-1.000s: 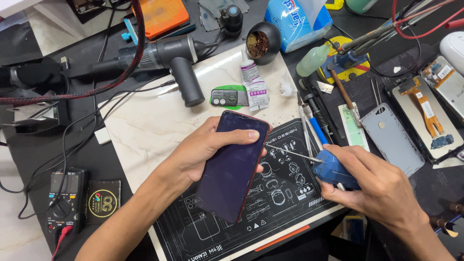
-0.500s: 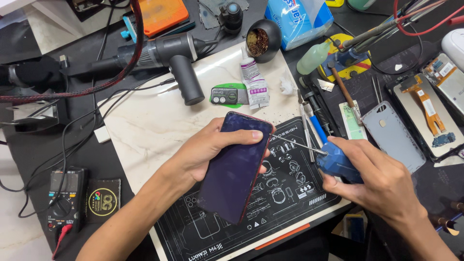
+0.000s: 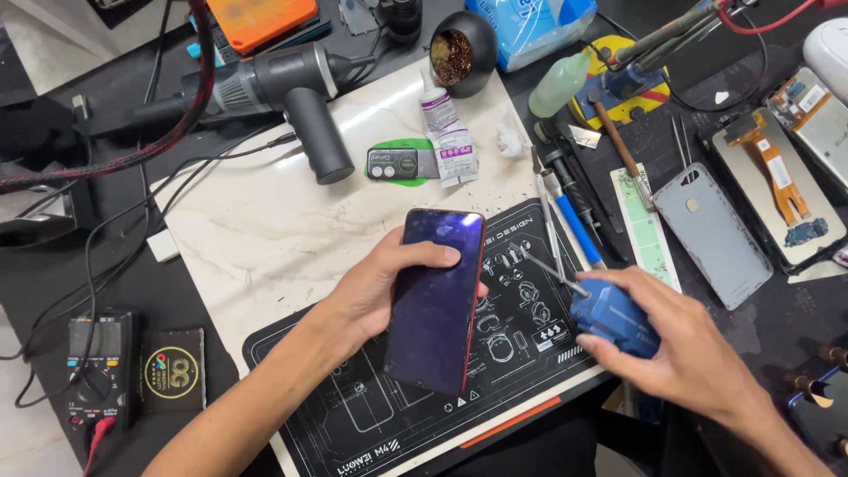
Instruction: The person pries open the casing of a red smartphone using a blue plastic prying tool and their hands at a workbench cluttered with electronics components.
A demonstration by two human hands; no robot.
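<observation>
My left hand (image 3: 375, 291) grips a dark smartphone with a red frame (image 3: 435, 300), screen up, tilted over a black repair mat (image 3: 353, 415). My right hand (image 3: 680, 349) holds a blue-handled tool (image 3: 609, 316) with a thin metal tip (image 3: 543, 265) that points at the phone's right edge, close to it. Whether the tip touches the phone I cannot tell.
A marble slab (image 3: 265, 230) lies under the mat. Behind it sit a grey hot-air gun (image 3: 283, 97), a glue tube (image 3: 446, 128), a brass-wool pot (image 3: 461, 53). On the right lie tweezers and screwdrivers (image 3: 565, 208), a grey phone back cover (image 3: 711, 234), opened phones (image 3: 777, 190). A multimeter (image 3: 95, 367) stands left.
The right hand with the blue tool has shifted slightly right and down, the tip staying near the phone's edge. The left hand and phone have barely moved.
</observation>
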